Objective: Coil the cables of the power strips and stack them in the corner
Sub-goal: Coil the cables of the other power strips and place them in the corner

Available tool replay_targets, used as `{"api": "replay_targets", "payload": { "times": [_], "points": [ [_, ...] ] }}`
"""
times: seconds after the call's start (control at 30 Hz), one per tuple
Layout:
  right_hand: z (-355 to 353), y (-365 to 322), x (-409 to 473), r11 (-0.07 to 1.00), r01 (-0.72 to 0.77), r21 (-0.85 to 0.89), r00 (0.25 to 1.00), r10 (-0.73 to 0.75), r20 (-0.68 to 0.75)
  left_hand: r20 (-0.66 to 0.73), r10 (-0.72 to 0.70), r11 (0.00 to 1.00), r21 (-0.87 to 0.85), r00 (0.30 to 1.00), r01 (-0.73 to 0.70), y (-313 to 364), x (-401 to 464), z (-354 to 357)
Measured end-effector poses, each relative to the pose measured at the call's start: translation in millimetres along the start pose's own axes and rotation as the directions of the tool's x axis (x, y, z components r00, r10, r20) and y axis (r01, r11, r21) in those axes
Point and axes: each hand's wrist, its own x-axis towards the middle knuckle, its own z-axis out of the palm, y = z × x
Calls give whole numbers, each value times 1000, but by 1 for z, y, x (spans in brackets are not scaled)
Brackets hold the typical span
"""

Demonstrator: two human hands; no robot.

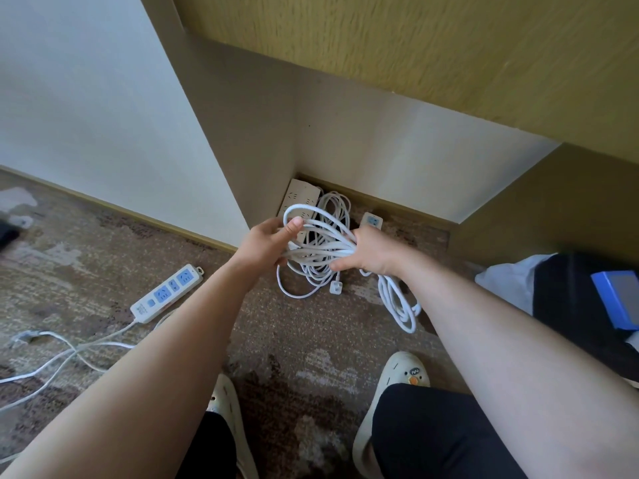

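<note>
My left hand [268, 245] and my right hand [371, 250] both grip a bundle of white cable [321, 243] held above the floor near the corner. Its power strip with blue sockets [371, 221] sticks out behind my right hand, and more loops of the cable [401, 302] hang below that wrist. A white power strip [299, 197] lies in the corner on the carpet with its coiled cable [333, 205] and plug [335, 288]. Another strip with blue sockets [166, 293] lies on the floor to the left, its cable [69, 354] loose and uncoiled.
White walls [380, 150] meet at the corner, with a yellow-green surface [449, 57] overhanging it. On the right lie a dark bag [567, 299] and a blue box [619, 299]. My two slippered feet [397, 378] stand on the brown patterned carpet [294, 340].
</note>
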Motion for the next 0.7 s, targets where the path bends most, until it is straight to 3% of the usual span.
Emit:
{"api": "replay_targets", "payload": {
  "times": [0.1, 0.2, 0.37, 0.47, 0.7],
  "points": [
    [0, 1, 1, 999, -9, -46, 1000, 10, 18, -72, 23, 1000, -4, 997, -23, -2, 3, 4],
    [1, 2, 0, 995, -22, -98, 999, 24, 25, -197, 60, 992, 118, 979, -37, -3, 7, 13],
    [8, 5, -4, 974, 94, -204, 974, -133, -182, -312, 4, 988, 145, 950, 43, -3, 7, 14],
    [11, 8, -3, 944, 121, -306, 947, -201, -249, -312, 4, 990, 135, 950, 40, 1, 6, 12],
    [12, 14, 3, 909, 145, -391, 945, -244, -217, -184, -21, 990, 134, 983, 46, -2, -2, 1]
  ]
}}
